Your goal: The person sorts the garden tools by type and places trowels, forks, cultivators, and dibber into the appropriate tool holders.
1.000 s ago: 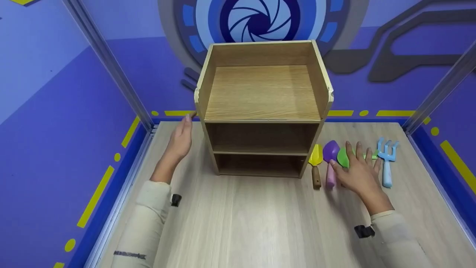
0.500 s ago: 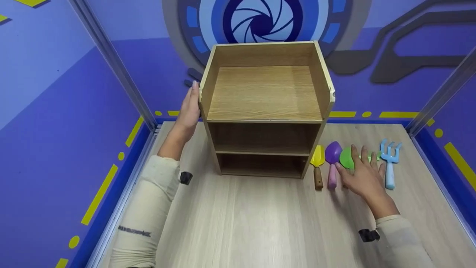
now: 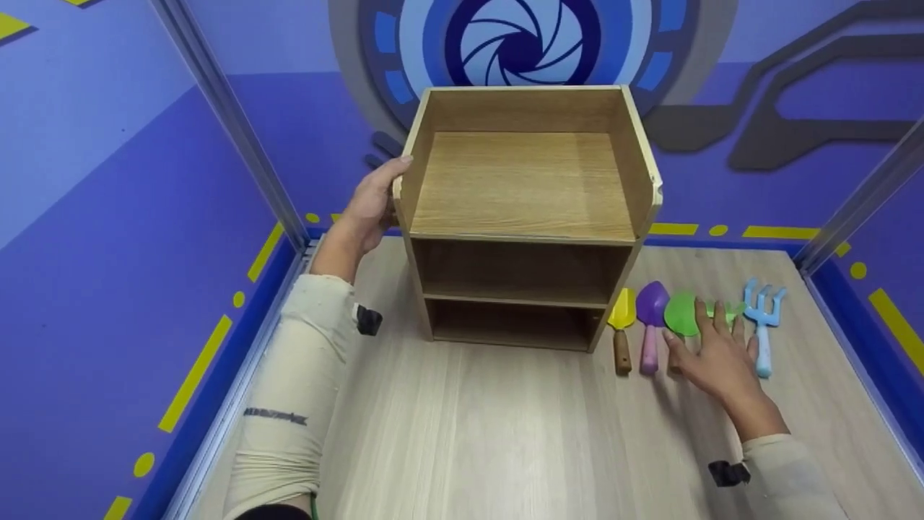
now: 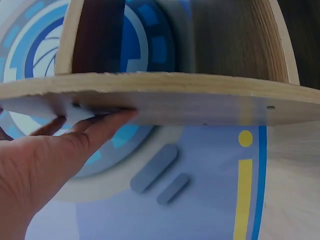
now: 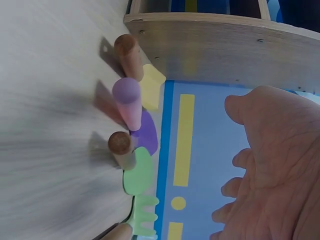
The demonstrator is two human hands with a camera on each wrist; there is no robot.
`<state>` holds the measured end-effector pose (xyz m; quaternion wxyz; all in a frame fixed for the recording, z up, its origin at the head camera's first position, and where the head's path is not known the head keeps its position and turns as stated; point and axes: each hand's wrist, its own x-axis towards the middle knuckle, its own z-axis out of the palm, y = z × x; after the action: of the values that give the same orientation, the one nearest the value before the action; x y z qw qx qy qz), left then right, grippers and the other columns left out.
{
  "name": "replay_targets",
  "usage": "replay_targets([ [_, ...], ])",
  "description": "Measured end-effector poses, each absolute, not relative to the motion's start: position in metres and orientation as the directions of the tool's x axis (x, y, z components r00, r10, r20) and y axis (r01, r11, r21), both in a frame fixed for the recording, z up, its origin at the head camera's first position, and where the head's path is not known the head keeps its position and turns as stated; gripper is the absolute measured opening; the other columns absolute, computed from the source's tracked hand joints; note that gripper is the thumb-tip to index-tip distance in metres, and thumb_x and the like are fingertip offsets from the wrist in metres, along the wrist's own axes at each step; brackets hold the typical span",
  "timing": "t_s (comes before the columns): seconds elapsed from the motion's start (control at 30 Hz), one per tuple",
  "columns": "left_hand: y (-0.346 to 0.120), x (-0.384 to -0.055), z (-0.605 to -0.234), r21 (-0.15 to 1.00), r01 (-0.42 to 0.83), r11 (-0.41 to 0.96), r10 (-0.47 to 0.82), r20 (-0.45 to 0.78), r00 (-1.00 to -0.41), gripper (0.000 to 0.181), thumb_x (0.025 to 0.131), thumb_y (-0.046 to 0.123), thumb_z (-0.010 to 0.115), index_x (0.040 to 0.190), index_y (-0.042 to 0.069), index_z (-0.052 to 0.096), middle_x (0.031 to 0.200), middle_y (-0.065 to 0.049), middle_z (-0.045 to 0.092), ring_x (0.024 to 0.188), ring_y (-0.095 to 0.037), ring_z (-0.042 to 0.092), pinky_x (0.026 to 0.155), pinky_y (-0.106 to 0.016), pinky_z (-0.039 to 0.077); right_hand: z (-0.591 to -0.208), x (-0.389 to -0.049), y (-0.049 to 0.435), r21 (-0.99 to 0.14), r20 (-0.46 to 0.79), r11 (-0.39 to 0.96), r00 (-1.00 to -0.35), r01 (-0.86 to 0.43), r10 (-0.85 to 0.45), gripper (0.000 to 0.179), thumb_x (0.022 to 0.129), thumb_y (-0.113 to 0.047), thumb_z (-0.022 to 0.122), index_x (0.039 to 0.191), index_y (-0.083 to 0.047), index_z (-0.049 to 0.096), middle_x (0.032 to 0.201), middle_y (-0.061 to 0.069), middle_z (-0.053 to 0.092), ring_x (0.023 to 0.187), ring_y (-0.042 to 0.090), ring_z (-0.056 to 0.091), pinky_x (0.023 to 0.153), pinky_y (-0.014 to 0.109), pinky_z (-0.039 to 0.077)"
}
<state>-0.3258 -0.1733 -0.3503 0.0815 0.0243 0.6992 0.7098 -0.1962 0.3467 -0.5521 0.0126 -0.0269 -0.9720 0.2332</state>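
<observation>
My left hand (image 3: 367, 206) touches the upper left side of a small wooden shelf unit (image 3: 527, 180). In the left wrist view, extended fingers rest along the outer face of its side panel (image 4: 200, 107). My right hand (image 3: 725, 365), fingers spread and holding nothing, hovers over a row of toy garden tools. A green round-bladed shovel (image 3: 681, 314) and a green rake (image 3: 722, 309) lie there, the rake partly hidden by that hand. Left of them are a purple shovel (image 3: 652, 303) with a pink handle and a yellow shovel (image 3: 622, 307) with a brown handle.
A light blue toy fork (image 3: 763, 318) lies at the right end of the row. The shelf stands near the patterned blue back wall (image 3: 289, 144), between metal corner posts. Its top is an open tray, with two compartments below. Pale wood-look tabletop (image 3: 491, 433) extends in front.
My left hand has risen from beside the shelf to its upper left side and now touches the panel. My right hand stays over the tools, and the head view has shifted slightly.
</observation>
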Motion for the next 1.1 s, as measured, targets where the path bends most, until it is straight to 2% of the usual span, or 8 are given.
replay_targets([
  [0.2,-0.172,-0.324,-0.358,0.998,-0.053,0.014,0.116,-0.054,-0.992,0.068,0.100,0.056,0.052,0.156,0.018,0.048,0.142,-0.015,0.061,0.117,-0.027,0.066,0.094,-0.040,0.054,-0.558,-0.188,0.363,-0.430,-0.006,0.899,-0.996,0.081,0.086,0.093,0.107,-0.061,0.045,0.170,-0.002,0.011,0.170,0.044,0.006,0.153,0.073,0.001,0.114,0.089,0.003],
  [0.43,-0.173,-0.323,-0.363,0.999,-0.034,0.019,0.055,-0.035,-0.998,0.063,0.098,0.057,0.053,0.149,0.019,0.055,0.129,-0.012,0.065,0.105,-0.023,0.068,0.086,-0.037,0.057,-0.560,-0.184,0.383,-0.459,0.000,0.884,-0.995,0.092,0.104,0.095,0.108,-0.057,0.047,0.168,0.005,0.008,0.168,0.046,0.002,0.153,0.071,0.004,0.113,0.089,0.005],
  [0.67,-0.173,-0.324,-0.367,0.998,-0.005,0.056,0.041,-0.007,-0.999,0.066,0.099,0.058,0.050,0.153,0.022,0.053,0.142,-0.015,0.060,0.117,-0.026,0.063,0.093,-0.039,0.054,-0.565,-0.183,0.408,-0.533,0.020,0.835,-0.985,0.135,0.173,0.098,0.108,-0.052,0.050,0.167,0.007,-0.001,0.167,0.048,0.003,0.155,0.068,0.007,0.114,0.088,0.012],
  [0.87,-0.171,-0.325,-0.369,0.997,0.006,0.075,0.038,0.003,-0.999,0.066,0.100,0.058,0.046,0.155,0.021,0.052,0.147,-0.013,0.057,0.124,-0.025,0.058,0.101,-0.040,0.048,-0.568,-0.187,0.433,-0.587,-0.047,0.754,-0.943,0.294,0.331,0.090,0.108,-0.046,0.047,0.165,0.013,0.009,0.166,0.048,0.011,0.155,0.067,0.013,0.118,0.082,0.020],
  [0.97,-0.171,-0.327,-0.368,0.997,0.023,0.080,0.032,0.020,-0.999,0.065,0.101,0.057,0.046,0.154,0.020,0.053,0.144,-0.013,0.058,0.123,-0.025,0.057,0.103,-0.042,0.047,-0.572,-0.189,0.445,-0.629,-0.133,0.662,-0.895,0.409,0.427,0.086,0.109,-0.045,0.044,0.165,0.011,0.013,0.169,0.044,0.014,0.156,0.064,0.014,0.124,0.075,0.022],
  [1.1,-0.170,-0.327,-0.367,0.997,0.039,0.071,0.029,0.037,-0.999,0.062,0.101,0.057,0.047,0.150,0.020,0.057,0.140,-0.010,0.059,0.122,-0.023,0.056,0.103,-0.041,0.045,-0.580,-0.188,0.461,-0.669,-0.273,0.519,-0.825,0.533,0.495,0.087,0.109,-0.051,0.041,0.168,0.005,0.012,0.171,0.039,0.017,0.157,0.059,0.023,0.123,0.070,0.031],
])
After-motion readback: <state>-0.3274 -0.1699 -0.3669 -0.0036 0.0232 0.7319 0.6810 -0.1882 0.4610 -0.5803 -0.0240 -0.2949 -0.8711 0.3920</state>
